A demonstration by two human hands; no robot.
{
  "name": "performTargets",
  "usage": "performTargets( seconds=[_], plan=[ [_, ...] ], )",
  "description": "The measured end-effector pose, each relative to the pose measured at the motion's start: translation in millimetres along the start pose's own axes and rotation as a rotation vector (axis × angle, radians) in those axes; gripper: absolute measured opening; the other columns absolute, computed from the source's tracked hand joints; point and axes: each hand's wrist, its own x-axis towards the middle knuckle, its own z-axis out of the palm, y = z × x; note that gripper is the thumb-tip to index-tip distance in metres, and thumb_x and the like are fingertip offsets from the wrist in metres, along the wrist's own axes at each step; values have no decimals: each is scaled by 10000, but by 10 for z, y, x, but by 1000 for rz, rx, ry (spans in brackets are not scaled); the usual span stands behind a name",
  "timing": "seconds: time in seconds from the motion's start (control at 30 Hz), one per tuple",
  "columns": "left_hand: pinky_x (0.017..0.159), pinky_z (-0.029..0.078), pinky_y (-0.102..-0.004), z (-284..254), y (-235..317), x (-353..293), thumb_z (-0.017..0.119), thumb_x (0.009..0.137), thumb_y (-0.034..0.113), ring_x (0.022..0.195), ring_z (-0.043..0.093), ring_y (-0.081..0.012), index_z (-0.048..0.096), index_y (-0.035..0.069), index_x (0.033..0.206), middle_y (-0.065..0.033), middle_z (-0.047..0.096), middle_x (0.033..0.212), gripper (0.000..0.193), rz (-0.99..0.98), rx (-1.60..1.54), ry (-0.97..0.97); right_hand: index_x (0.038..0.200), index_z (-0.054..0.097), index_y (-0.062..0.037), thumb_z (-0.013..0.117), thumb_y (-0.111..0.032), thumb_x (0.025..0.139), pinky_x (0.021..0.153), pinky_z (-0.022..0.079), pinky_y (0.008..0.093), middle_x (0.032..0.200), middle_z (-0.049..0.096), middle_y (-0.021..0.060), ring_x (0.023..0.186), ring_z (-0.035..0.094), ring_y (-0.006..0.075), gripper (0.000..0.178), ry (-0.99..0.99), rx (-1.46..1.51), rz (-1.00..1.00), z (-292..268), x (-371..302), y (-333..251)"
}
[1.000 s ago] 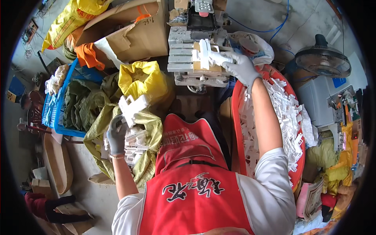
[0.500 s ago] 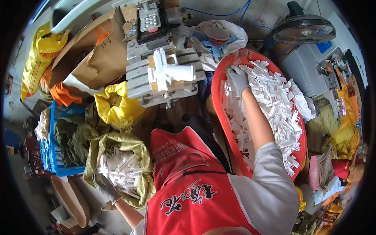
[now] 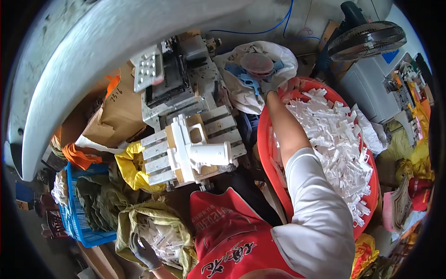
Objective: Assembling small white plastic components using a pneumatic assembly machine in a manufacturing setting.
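My right hand (image 3: pixel 268 86), in a grey glove, reaches over the far rim of the red tub (image 3: pixel 266 153) to the white sack (image 3: pixel 239 95). It is beside a light-blue toy pistol part (image 3: pixel 251 83); its fingers are mostly hidden, so I cannot tell whether it grips anything. White plastic pieces (image 3: pixel 330 139) are heaped in the tub. My left hand (image 3: pixel 145 252), also gloved, has its fingers apart at the left side of an olive woven sack (image 3: pixel 127 223), against the whitish plastic pieces (image 3: pixel 162 239) inside it.
A white toy pistol (image 3: pixel 188 149) lies on the slatted machine table (image 3: pixel 218 125) ahead. A clear round container (image 3: pixel 257 64) sits in the white sack. A curved pale metal bar (image 3: pixel 69 69) crosses the upper left. Around are a black fan (image 3: pixel 367 39), blue crate (image 3: pixel 88 239) and cardboard box (image 3: pixel 116 111).
My right hand has left the pieces in the tub and moved up and left to the white sack. My left hand stays at the woven sack. The view has shifted.
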Motion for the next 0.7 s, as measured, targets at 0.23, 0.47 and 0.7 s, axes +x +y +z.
performTargets(
  seconds=[0.23,0.47,0.7],
  plan=[
    [915,418,-380,71,195,53,555,844,65,1019,552,-304,606,-24,1046,-163,605,1078,227,-34,-17,-22,920,625,-76,592,-206,807,576,478,284,789,631,77,668,598,160,176,-151,277,-221,75,-624,-430],
    [911,426,-384,147,256,86,544,841,33,1015,559,-306,599,-23,1047,-162,602,1066,220,19,-89,-77,962,611,-18,518,-131,802,695,506,293,876,640,94,810,622,191,217,-380,789,-87,-368,-1062,-503],
    [923,423,-375,164,428,72,542,847,36,1028,556,-286,609,-11,1047,-143,604,1092,216,44,-158,-108,981,559,-77,479,-150,891,798,489,378,1041,623,124,937,609,252,141,-863,1209,-314,-1245,-3096,-981]
  ],
)
